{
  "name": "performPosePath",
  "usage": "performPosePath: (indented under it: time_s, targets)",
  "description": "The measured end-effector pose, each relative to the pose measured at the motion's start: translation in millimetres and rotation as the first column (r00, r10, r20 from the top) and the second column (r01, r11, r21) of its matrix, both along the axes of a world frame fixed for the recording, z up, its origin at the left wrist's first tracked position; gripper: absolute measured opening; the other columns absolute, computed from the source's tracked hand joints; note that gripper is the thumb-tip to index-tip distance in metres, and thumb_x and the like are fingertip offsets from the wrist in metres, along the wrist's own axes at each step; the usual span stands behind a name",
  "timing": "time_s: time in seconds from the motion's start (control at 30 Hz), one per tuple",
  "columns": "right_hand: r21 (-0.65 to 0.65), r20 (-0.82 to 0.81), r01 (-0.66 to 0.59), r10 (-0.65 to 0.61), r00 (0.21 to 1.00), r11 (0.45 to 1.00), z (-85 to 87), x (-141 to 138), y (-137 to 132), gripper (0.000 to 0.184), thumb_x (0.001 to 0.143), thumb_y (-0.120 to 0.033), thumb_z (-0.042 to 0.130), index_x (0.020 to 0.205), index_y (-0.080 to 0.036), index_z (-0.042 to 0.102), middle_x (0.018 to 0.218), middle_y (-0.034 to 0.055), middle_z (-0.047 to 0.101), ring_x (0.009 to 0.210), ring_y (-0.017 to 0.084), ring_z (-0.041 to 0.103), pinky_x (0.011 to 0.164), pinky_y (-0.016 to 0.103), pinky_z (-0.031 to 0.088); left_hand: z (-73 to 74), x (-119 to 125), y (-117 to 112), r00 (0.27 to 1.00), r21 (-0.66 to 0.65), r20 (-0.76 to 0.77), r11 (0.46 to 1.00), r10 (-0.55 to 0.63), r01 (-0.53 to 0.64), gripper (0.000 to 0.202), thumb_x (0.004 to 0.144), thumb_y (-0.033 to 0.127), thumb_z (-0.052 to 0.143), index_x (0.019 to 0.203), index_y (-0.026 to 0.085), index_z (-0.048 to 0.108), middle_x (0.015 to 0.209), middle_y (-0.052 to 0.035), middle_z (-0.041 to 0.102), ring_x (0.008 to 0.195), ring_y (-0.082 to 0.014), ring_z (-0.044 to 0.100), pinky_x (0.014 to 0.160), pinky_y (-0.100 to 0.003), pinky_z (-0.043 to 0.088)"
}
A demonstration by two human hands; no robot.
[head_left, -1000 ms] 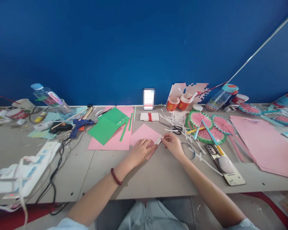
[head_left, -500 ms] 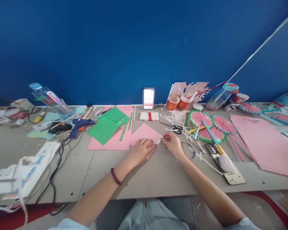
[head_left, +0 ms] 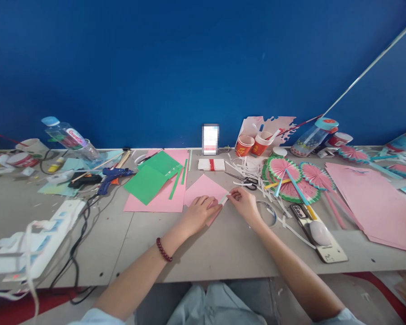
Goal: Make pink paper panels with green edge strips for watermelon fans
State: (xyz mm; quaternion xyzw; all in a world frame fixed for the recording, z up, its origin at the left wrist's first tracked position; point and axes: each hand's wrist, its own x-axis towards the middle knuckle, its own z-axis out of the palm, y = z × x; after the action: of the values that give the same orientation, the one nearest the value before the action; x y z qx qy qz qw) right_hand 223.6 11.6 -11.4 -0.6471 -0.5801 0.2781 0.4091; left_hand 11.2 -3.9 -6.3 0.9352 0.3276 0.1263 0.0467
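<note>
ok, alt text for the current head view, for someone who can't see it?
A person's left hand rests on a pink paper sheet on a grey table while their right hand touches a pale strip along the sheet's edge. Green sheets lie to the left, pleated pink paper fans to the right.

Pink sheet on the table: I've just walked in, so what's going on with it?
A person's left hand lies flat on the pink sheet, while the right hand pinches the end of a white strip along its edge. Green paper lies left, fans right.
</note>
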Motion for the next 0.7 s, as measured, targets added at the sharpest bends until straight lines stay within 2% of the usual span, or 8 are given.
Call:
performPosePath:
  time_s: [0.7]
  targets:
    - [0.016,0.142,-0.069,0.066,0.988,0.997,-4.5,1.5,2.4,0.008,0.069,-0.027,0.056,0.070,-0.020,0.060,0.060,-0.0001,0.059,0.055,0.014,0.052,0.057,0.025,0.039,2.6,1.4,-0.2,1.000,0.000,-0.021,1.000,0.001,-0.001,0.050,0.083,0.005,0.050,0.129,0.024,0.049,0.126,-0.0089,0.050,0.116,-0.0253,0.043,0.095,-0.040,0.040]
